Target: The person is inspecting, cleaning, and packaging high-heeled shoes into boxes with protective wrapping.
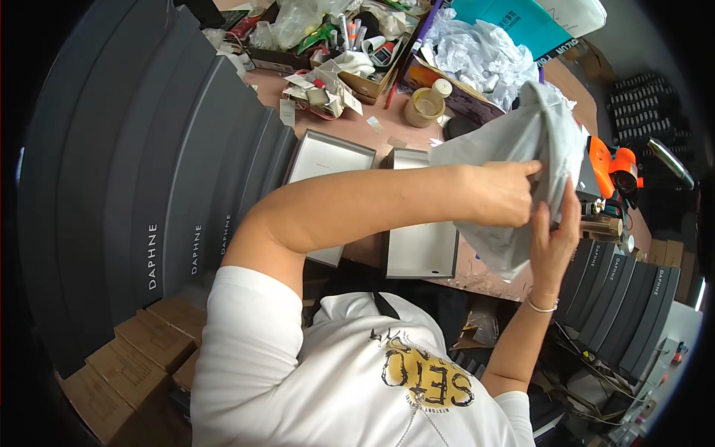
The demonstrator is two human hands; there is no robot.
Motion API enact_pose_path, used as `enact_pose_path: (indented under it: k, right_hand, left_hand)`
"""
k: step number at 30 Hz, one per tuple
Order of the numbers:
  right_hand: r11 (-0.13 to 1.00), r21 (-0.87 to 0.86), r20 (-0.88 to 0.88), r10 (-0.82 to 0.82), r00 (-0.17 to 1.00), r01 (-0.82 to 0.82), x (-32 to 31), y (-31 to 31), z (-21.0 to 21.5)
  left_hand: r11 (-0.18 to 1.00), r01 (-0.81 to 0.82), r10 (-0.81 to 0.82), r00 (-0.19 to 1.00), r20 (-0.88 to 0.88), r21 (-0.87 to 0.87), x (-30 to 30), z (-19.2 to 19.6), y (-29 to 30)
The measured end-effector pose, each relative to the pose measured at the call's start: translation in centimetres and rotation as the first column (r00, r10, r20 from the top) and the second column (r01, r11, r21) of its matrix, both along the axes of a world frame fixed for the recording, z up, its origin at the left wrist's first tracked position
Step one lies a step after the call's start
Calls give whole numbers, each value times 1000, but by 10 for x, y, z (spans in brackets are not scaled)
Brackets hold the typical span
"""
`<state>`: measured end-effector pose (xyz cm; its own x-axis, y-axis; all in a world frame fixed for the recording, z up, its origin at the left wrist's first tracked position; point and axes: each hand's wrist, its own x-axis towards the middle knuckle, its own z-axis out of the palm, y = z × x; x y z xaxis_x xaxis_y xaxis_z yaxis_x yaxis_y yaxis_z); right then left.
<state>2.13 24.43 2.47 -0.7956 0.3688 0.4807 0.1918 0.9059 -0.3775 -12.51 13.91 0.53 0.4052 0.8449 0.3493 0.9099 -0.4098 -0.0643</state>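
Pinching the grey cloth bag [521,149] above the open white box [421,223], the left hand [503,194] nips its fabric while the right hand [555,238] presses flat fingers beneath. Looks soft, light, floppy; best gripped at its edges.

The grey bag [521,149] looks like soft, matt cloth, creased. The open boxes [421,238] are smooth matt cardboard, the stacked lids [149,171] dark and matt. Crumpled white paper [477,56] looks thin. The table [357,123] is dull brown.
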Motion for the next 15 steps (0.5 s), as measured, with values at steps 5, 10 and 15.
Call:
enact_pose_path:
  k: [5,10,15]
  right_hand:
    - [976,-218,227,32,973,19,5,-25,-77]
    - [950,-313,485,153,861,8,23,-58,-227]
    - [941,-311,324,235,916,-131,12,-34,-142]
  left_hand:
    - [990,-64,72,995,67,-126,12,-96,-32]
    - [849,-117,296,914,278,-516,38,-244,-75]
    - [843,-109,434,716,546,-527,28,-203,-66]
